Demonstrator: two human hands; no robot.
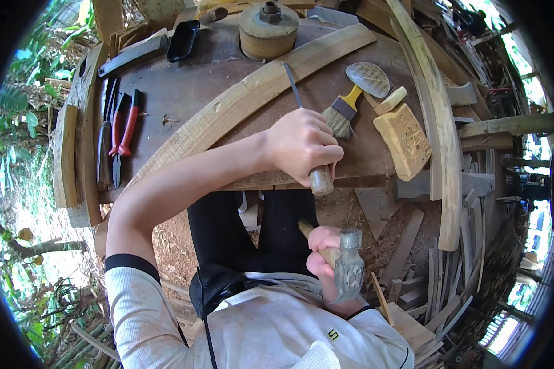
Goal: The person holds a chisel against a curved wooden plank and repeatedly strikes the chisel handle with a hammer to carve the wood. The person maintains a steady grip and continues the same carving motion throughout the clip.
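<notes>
At the centre of the frame the left hand (308,146) is closed in a full fist around the handle of the chisel (293,85), its butt showing below the fingers and its thin blade pointing up across the plank (240,101); whether the tip touches the wood, I cannot tell. In the lower centre the right hand (324,251) has its fingers curled around the hammer (349,270), gripped just beside the head. The chisel should feel light and stiff, likely sharp at the tip, so the wooden handle is the place to hold. The hammer looks solid and head-heavy: a grip near the head should steady it, one farther down would give more swing. The plank, slanting from left of centre to the upper right on the table (160,92), looks rigid, dry and not slippery, probably best lifted with a hand near each end
</notes>
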